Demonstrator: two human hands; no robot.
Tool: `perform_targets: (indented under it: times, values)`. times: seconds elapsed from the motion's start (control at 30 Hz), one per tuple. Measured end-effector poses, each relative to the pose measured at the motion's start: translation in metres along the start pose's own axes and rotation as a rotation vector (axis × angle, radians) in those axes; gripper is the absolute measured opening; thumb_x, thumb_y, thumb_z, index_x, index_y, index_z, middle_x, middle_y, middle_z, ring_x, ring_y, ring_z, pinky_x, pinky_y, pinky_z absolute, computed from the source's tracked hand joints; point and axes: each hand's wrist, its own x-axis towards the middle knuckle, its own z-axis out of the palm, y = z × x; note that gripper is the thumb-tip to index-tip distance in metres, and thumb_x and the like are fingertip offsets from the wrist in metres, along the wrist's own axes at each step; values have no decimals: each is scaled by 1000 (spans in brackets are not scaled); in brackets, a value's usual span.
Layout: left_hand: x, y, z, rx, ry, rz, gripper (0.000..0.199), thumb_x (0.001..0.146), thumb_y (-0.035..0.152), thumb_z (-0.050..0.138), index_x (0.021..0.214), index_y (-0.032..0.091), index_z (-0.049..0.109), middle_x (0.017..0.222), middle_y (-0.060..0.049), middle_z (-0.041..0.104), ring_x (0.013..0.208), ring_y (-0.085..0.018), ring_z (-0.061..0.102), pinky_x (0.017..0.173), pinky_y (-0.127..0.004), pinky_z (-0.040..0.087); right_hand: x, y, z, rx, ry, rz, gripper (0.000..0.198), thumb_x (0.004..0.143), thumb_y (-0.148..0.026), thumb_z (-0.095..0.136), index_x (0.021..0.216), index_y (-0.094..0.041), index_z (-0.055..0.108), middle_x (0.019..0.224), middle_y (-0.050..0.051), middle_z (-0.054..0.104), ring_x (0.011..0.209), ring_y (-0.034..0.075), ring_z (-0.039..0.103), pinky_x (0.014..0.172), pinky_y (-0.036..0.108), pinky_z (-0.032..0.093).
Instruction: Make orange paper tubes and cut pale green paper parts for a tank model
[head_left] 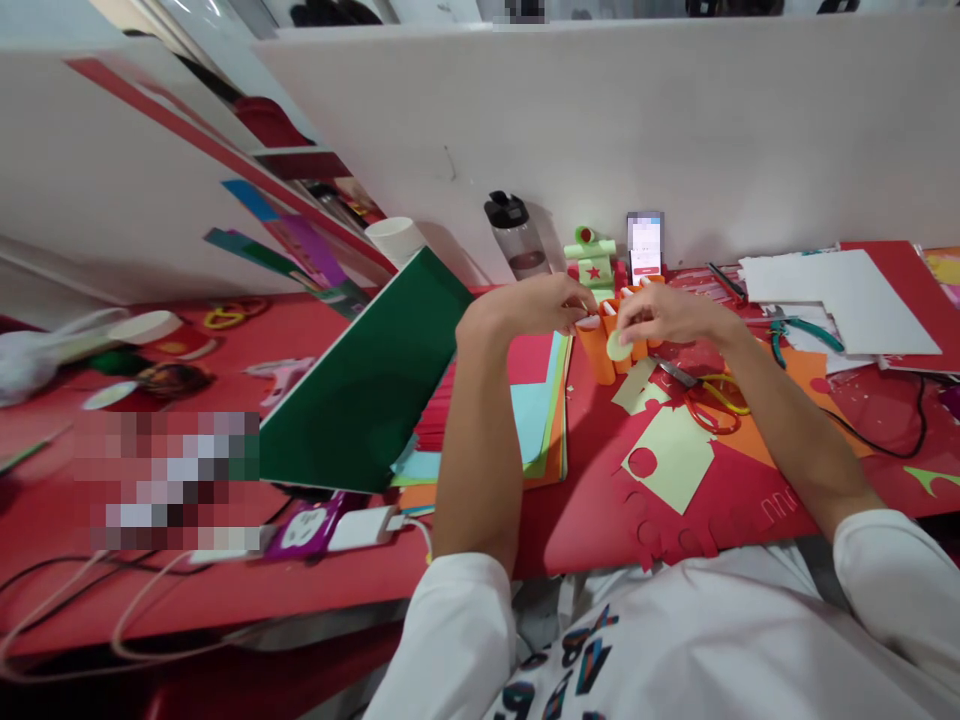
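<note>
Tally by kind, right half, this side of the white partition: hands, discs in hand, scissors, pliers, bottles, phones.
Left hand and right hand: 2
Pale green round paper disc, right hand: 1
Yellow-and-orange-handled scissors: 1
Teal-handled metal pliers: 1
Clear black-lidded plastic bottle: 1
Lit rectangular phone: 1
Total: 7

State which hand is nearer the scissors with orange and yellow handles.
Right. The right hand, pinching a pale green disc, is beyond the scissors and to their left; the left hand is farther left, at the orange paper rolls.

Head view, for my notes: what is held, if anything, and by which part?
Right hand: a pale disc, grip at its upper edge. Left hand: cannot tell.
</note>
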Motion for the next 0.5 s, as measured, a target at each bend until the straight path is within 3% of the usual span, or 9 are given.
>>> perform_targets:
  times: [0.1, 0.2, 0.33, 0.5]
  values:
    - [2, -6, 0, -46, -20, 31, 29, 87, 33, 53, 104, 25, 74, 97, -4, 78, 87, -20, 74, 72, -26, 52, 7, 4, 4, 35, 206, -6, 25, 98, -33, 59, 86, -15, 72, 74, 0, 61, 68, 13, 49, 66, 29, 36]
    - [4, -11, 0, -81, -42, 50, 21, 83, 28, 53, 95, 23, 71, 96, -6, 77, 90, -21, 75, 76, -27, 54, 18, 6, 11, 54, 328, 22, 25, 97, -35, 60, 85, -15, 70, 75, 1, 64, 71, 14, 52, 67, 30, 38]
    - [2, -14, -2, -99, -45, 48, 25, 84, 25, 50, 98, 23, 71, 102, -6, 78, 96, -21, 76, 82, -28, 56, 30, 5, 21, 117, 380, 63, 19, 90, -33, 67, 96, -15, 70, 86, 5, 73, 79, 17, 63, 74, 30, 45]
    - [-5, -8, -6, -87, -25, 8, 33, 89, 24, 46, 113, 24, 69, 113, -6, 75, 99, -20, 77, 80, -25, 56, 30, -1, 25, 65, 385, 164, 26, 87, -30, 70, 109, -16, 69, 87, 3, 75, 79, 18, 66, 75, 30, 45]
